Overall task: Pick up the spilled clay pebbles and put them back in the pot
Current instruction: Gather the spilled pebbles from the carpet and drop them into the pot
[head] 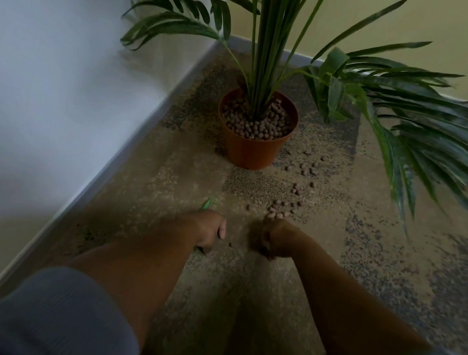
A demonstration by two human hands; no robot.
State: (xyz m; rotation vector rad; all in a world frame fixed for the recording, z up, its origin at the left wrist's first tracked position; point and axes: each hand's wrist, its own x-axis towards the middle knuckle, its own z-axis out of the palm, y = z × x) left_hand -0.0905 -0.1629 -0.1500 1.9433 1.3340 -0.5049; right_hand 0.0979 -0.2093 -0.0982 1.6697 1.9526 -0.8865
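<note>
A terracotta pot (251,149) with a palm stands on the carpet, its top filled with brown clay pebbles (260,122). Spilled pebbles (281,208) lie scattered on the carpet to the pot's right and in front of it, the nearest cluster just beyond my right hand. My left hand (209,230) is closed around a thin green object (207,203) whose tip sticks out past the knuckles. My right hand (271,237) is curled into a blurred fist at the edge of the nearest pebbles; whether it holds any is hidden.
A white wall with a baseboard (126,155) runs along the left. A yellow wall closes the back. Long palm fronds (415,137) hang low over the carpet at right. A single small pebble (230,245) lies between my hands.
</note>
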